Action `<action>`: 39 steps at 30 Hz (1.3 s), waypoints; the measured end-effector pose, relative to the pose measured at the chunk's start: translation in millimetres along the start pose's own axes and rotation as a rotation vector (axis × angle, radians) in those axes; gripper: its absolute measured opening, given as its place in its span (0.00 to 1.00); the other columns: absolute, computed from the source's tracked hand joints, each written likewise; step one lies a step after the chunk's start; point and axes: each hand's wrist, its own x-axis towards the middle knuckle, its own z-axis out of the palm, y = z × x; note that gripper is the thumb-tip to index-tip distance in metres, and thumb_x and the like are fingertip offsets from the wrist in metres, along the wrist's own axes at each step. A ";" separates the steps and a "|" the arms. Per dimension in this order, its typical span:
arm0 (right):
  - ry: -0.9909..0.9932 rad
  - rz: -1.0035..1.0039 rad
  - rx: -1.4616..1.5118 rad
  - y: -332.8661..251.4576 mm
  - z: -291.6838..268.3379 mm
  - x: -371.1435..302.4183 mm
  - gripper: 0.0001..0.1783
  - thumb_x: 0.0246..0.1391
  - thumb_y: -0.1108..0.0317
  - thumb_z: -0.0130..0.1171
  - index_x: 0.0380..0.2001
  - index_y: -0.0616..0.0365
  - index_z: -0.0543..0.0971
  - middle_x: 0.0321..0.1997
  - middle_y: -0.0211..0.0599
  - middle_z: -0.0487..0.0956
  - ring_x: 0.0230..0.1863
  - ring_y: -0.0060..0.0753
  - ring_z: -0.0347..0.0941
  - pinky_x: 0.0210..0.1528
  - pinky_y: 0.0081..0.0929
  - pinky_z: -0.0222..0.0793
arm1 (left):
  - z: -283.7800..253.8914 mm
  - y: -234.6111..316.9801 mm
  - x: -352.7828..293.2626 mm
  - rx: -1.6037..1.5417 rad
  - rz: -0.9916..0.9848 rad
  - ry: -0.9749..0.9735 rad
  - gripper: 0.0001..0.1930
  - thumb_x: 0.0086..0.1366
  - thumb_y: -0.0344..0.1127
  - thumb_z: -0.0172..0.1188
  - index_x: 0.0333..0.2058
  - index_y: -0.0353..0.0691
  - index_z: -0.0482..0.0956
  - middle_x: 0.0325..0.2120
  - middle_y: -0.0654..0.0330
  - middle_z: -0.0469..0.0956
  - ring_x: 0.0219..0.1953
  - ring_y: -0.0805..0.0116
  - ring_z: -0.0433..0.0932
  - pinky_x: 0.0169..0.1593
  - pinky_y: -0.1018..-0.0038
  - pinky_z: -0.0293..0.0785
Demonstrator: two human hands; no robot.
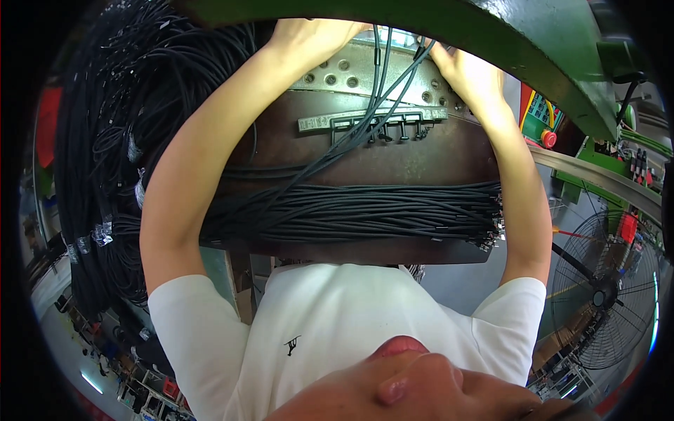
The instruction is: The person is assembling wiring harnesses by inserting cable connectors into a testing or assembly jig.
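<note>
Both my arms reach up to the far side, under a green machine frame. My left hand lies at the left of a lit metal plate, its fingers mostly hidden behind the frame. My right hand is at the plate's right; one finger or thumb shows close beside the black cables, the other fingers are hidden. These few cables run from between my hands down to the left, across a metal bar fixture with several black hooks or pins. Whether either hand grips a cable cannot be seen.
A thick bundle of black cables with metal ends lies along the near table edge. More black cables hang in a mass at left. The green frame arches overhead. At right are a red button and a fan.
</note>
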 end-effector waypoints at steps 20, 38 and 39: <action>0.194 -0.253 -0.043 19.5 3.6 7.4 0.10 0.49 0.60 0.63 0.31 0.54 0.82 0.27 0.37 0.80 0.27 0.39 0.76 0.30 0.31 0.72 | 49.7 -15.3 10.6 0.193 0.026 0.290 0.13 0.59 0.40 0.56 0.37 0.39 0.80 0.30 0.53 0.80 0.34 0.56 0.79 0.40 0.63 0.75; 0.011 -0.102 0.015 10.6 4.6 6.8 0.14 0.48 0.55 0.62 0.32 0.54 0.82 0.24 0.40 0.79 0.23 0.42 0.75 0.27 0.36 0.70 | 56.7 -16.5 17.7 0.083 0.230 0.428 0.10 0.59 0.37 0.55 0.34 0.36 0.79 0.28 0.50 0.78 0.31 0.53 0.76 0.37 0.62 0.73; 0.016 -0.089 0.029 9.8 3.3 7.5 0.14 0.48 0.55 0.62 0.32 0.54 0.82 0.23 0.39 0.79 0.23 0.43 0.75 0.27 0.37 0.70 | 59.5 -17.7 21.0 0.024 0.227 0.435 0.11 0.60 0.37 0.55 0.34 0.36 0.78 0.28 0.50 0.78 0.32 0.54 0.76 0.37 0.62 0.73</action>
